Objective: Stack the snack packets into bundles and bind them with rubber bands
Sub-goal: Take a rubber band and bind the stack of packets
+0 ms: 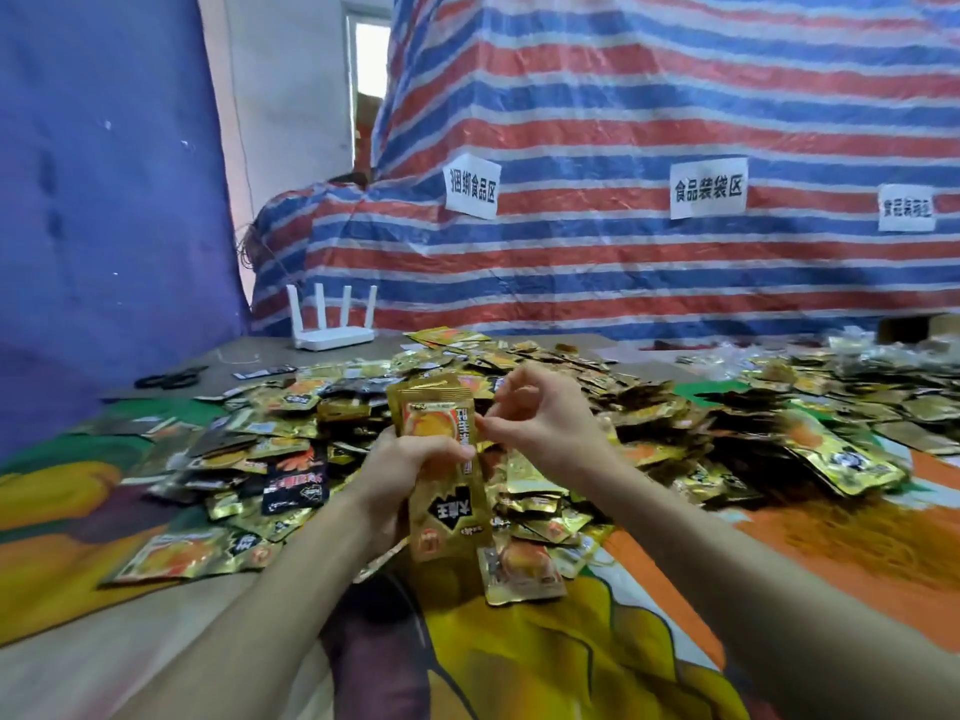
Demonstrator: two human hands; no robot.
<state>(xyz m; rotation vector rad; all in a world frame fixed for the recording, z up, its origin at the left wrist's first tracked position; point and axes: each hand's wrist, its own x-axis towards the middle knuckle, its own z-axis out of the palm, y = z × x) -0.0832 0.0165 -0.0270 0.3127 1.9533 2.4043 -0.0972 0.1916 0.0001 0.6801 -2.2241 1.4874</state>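
My left hand (pixel 410 470) grips an upright stack of gold snack packets (pixel 441 423) around its middle, above the table. My right hand (pixel 535 413) is at the stack's right edge with thumb and forefinger pinched together there; a thin rubber band seems to be between them, but it is too small to make out. Behind and around the hands lies a big heap of loose gold and black packets (pixel 597 392). One single packet (pixel 519 569) lies flat just below the stack.
A colourful printed cloth (pixel 571 657) covers the table. A white router (pixel 332 324) stands at the back left, with black scissors (pixel 171 379) to its left. Clear bagged packets (pixel 883 356) pile at the far right. A striped tarp with paper labels (pixel 706 192) hangs behind.
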